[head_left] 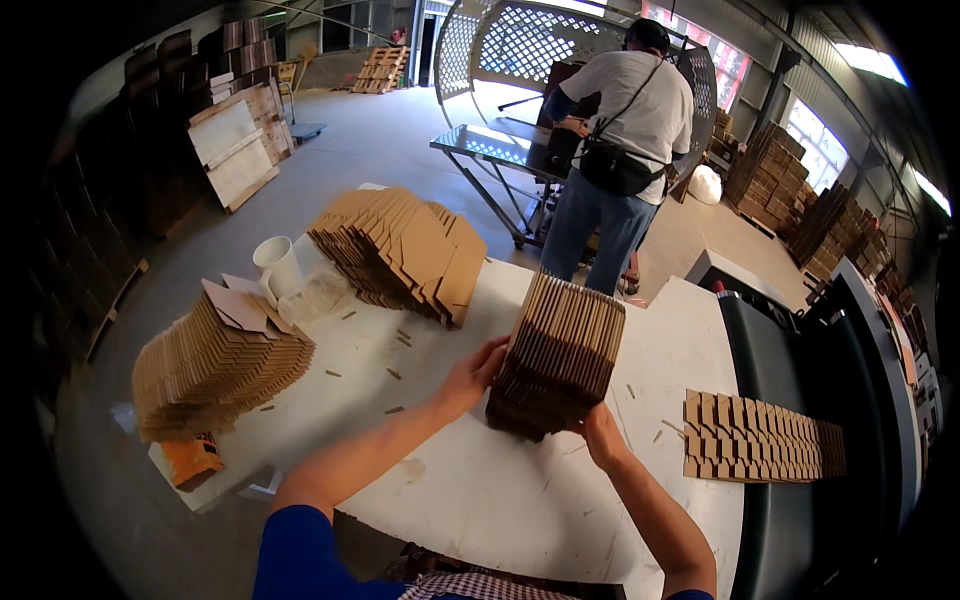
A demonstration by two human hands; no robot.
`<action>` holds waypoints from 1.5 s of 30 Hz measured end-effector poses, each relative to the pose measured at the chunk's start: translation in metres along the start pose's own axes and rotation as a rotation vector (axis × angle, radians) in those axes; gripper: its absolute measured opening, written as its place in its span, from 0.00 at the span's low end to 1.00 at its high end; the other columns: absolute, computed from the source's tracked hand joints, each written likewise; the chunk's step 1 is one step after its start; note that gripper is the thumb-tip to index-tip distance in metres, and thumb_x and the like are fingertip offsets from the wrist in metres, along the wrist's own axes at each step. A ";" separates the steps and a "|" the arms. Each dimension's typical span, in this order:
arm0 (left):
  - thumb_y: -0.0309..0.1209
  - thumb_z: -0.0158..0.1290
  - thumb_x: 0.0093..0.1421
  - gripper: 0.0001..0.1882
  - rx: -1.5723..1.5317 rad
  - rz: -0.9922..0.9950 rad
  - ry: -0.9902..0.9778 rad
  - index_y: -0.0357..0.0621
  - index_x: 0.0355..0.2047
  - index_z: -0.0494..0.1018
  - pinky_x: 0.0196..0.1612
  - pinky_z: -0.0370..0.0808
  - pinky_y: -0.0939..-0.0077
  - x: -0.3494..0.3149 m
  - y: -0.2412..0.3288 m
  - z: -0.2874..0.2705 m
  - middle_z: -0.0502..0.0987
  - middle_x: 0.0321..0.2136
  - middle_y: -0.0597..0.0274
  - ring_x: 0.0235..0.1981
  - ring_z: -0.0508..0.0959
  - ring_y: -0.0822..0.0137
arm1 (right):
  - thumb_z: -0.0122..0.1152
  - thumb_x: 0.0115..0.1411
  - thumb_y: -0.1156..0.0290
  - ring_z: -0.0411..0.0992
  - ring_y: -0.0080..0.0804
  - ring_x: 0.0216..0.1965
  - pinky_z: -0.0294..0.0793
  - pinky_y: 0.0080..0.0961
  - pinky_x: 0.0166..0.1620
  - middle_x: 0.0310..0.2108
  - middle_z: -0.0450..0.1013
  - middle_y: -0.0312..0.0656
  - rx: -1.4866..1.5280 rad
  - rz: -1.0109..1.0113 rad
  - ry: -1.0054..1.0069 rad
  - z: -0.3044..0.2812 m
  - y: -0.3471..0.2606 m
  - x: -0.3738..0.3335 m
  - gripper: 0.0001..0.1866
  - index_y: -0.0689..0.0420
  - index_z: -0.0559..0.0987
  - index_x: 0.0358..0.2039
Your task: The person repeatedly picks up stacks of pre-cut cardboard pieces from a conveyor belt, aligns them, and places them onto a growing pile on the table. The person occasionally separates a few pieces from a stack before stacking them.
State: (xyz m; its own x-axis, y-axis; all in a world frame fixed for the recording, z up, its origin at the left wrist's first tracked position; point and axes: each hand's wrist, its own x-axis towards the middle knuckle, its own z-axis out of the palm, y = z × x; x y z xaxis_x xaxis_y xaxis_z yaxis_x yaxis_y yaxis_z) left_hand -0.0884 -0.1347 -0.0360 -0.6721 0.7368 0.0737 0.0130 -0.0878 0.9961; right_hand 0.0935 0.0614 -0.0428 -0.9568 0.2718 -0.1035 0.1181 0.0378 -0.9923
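A thick stack of folded brown cardboard pieces (560, 345) is held between my hands over the white table (480, 500). My left hand (482, 368) presses on the stack's left side, with the fingertips partly hidden behind it. Low on the right side, my right hand (600, 436) grips the stack, its fingers mostly out of sight. To the left, a leaning pile of flat cardboard blanks (400, 245) stands near the table's far edge. Another fanned cardboard pile (225, 360) rests at the table's left end.
Beside the piles stand a white mug (277, 265) and crumpled clear plastic (315, 297). Cardboard strips (394, 374) litter the tabletop. An orange packet (192, 460) lies front left. On the right, slotted cardboard pieces (760, 437) lie across a dark belt (775, 350). A co-worker (630, 130) stands beyond the table.
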 end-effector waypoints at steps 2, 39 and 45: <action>0.40 0.45 0.73 0.21 -0.082 -0.008 0.079 0.45 0.62 0.68 0.48 0.73 0.74 0.040 0.000 -0.022 0.81 0.46 0.58 0.45 0.77 0.71 | 0.27 0.67 0.30 0.69 0.46 0.59 0.75 0.46 0.55 0.69 0.53 0.46 0.049 -0.025 0.002 0.009 -0.025 0.055 0.43 0.41 0.40 0.74; 0.34 0.60 0.59 0.13 0.822 1.163 -0.470 0.43 0.43 0.78 0.61 0.68 0.54 -0.029 0.037 0.143 0.75 0.52 0.53 0.56 0.74 0.53 | 0.59 0.62 0.59 0.55 0.48 0.68 0.53 0.55 0.66 0.66 0.62 0.48 -1.451 -0.181 0.460 -0.093 0.016 -0.070 0.26 0.58 0.74 0.58; 0.37 0.55 0.66 0.24 0.155 -0.066 -0.596 0.35 0.56 0.70 0.54 0.74 0.67 -0.025 0.017 0.241 0.76 0.52 0.52 0.54 0.75 0.59 | 0.56 0.67 0.60 0.65 0.42 0.61 0.68 0.36 0.60 0.64 0.64 0.46 -0.808 -0.040 0.843 -0.142 0.027 -0.193 0.25 0.56 0.71 0.61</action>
State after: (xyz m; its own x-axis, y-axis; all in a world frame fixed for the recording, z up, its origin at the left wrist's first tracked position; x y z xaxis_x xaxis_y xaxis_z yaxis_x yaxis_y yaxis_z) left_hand 0.1073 0.0070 -0.0091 -0.1461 0.9891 -0.0176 0.1227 0.0358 0.9918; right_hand 0.3193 0.1463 -0.0401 -0.5205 0.7970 0.3063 0.5169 0.5797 -0.6299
